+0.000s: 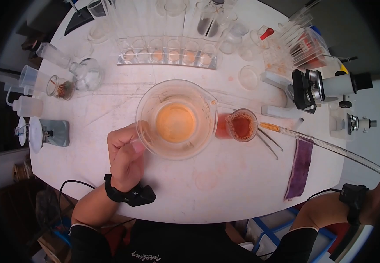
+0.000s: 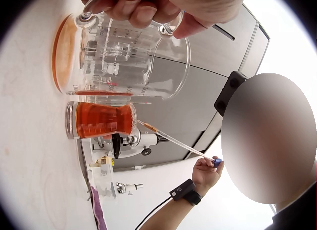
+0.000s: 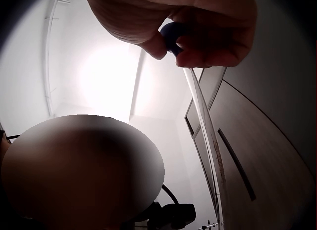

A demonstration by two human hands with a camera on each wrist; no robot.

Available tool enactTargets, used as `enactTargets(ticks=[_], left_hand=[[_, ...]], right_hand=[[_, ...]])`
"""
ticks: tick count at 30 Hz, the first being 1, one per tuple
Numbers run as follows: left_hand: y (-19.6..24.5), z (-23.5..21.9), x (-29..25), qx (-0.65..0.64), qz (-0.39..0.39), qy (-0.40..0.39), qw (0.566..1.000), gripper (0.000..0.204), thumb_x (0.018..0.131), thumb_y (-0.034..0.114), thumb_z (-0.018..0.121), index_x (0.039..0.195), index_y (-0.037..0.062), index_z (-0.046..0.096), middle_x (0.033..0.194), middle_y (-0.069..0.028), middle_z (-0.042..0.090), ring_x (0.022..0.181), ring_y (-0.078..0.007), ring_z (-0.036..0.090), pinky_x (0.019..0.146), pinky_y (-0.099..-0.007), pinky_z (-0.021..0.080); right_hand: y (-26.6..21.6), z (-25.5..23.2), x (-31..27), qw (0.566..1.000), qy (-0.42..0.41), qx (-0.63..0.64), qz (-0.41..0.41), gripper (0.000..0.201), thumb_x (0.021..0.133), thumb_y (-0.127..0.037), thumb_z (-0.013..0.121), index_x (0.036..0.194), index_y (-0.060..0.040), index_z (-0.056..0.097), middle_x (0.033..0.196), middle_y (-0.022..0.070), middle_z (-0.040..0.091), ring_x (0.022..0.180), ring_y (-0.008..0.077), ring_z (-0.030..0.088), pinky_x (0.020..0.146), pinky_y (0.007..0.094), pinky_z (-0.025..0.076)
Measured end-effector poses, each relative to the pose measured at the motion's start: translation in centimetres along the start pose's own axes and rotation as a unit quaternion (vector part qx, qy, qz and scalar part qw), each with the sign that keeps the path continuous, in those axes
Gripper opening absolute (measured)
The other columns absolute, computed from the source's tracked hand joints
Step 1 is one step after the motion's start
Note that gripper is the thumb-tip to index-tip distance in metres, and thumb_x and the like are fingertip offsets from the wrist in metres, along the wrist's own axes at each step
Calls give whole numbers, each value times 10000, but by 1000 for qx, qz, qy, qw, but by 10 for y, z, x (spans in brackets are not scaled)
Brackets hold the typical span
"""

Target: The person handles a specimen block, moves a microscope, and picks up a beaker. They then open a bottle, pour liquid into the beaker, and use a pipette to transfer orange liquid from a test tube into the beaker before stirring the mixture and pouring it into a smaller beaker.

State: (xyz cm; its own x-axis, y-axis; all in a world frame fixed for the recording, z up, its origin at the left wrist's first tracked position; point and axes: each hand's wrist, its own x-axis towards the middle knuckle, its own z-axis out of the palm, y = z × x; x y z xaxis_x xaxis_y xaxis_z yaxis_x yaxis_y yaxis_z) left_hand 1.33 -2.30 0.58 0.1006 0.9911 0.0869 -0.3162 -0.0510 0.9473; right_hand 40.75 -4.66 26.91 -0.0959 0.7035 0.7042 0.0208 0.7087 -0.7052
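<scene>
My left hand (image 1: 126, 151) grips the handle of a large clear glass beaker (image 1: 177, 151) with a spout and a shallow layer of orange liquid. In the left wrist view its base is close to the white tabletop. Just right of it stands a small graduated glass (image 2: 101, 118) full of red-orange liquid, with bubbles round its rim. A long glass dropper (image 1: 321, 142) slants up from that rim, orange liquid in its lower end. High at the right, my right hand (image 2: 205, 171) pinches the dropper's blue bulb (image 3: 173, 37), as both wrist views show.
Metal tweezers (image 1: 267, 146) and a purple cloth (image 1: 299, 171) lie to the right. A microscope (image 1: 321, 87) stands behind them. Along the back is a rack (image 1: 168, 63) of large tubes. A small balance (image 1: 54, 133) and several flasks stand at the left.
</scene>
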Motion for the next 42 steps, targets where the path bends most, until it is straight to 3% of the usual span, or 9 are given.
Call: enactTargets(ticks=[9,11,13,16,17,21,25,30,42], left_hand=[[4,7,1,-14,0,49,999,301,762,129,500,826,-136,628,832,-114,662,738,-121,511,722,-260,393],[4,7,1,-16,-2,46,999,254,768,132,514,751,-114,577,777,-88,616,711,-109,462,685,-261,363],[2,5,2,-22,-4,42,999,227,773,126,525,687,-83,506,724,-59,552,687,-99,404,649,-263,323],[-2,1,1,-34,-7,38,999,243,777,106,532,635,-28,386,667,-18,434,659,-89,313,606,-271,255],[-3,2,1,-36,-7,38,999,251,777,98,531,634,-12,356,660,-8,399,654,-88,290,598,-275,237],[-6,-3,1,-39,-8,28,999,262,788,75,520,637,4,317,646,19,322,636,-76,250,579,-274,205],[-1,-2,1,-39,-16,21,999,273,800,75,517,642,7,305,647,24,305,630,-72,239,574,-271,200],[-3,-4,2,-43,-1,7,999,274,806,82,524,646,1,317,646,22,298,635,-69,243,576,-272,202],[-6,-3,1,-42,5,13,999,285,811,84,528,636,-6,322,641,23,291,632,-69,239,574,-277,202]], right_hand=[[-10,8,6,999,-9,17,-38,332,1016,-385,505,1058,-58,543,740,-9,478,657,107,445,672,269,350],[0,86,29,895,335,237,-173,330,1013,-388,511,1052,-62,545,731,-14,466,641,107,428,664,272,344],[7,126,41,788,472,328,-219,353,1012,-410,507,1058,-63,548,726,-17,453,629,108,414,654,278,339],[17,115,30,921,274,238,-140,437,1010,-477,473,1094,-55,547,725,-17,431,624,114,397,638,287,331],[16,76,22,982,90,149,-77,471,1009,-502,455,1112,-52,544,725,-16,422,625,116,392,633,289,327],[49,78,11,991,-107,78,-29,562,1016,-552,364,1179,-36,516,727,1,390,612,136,446,620,301,357],[70,114,-5,992,-18,127,-7,338,1008,-279,463,1140,29,428,880,19,373,714,108,387,758,299,303],[80,132,0,997,75,30,-5,397,1047,-406,384,1086,-13,419,799,9,362,607,88,394,665,273,298],[72,122,2,996,77,-4,-36,376,1055,-378,396,1076,-7,454,773,2,379,598,91,393,643,278,321]])
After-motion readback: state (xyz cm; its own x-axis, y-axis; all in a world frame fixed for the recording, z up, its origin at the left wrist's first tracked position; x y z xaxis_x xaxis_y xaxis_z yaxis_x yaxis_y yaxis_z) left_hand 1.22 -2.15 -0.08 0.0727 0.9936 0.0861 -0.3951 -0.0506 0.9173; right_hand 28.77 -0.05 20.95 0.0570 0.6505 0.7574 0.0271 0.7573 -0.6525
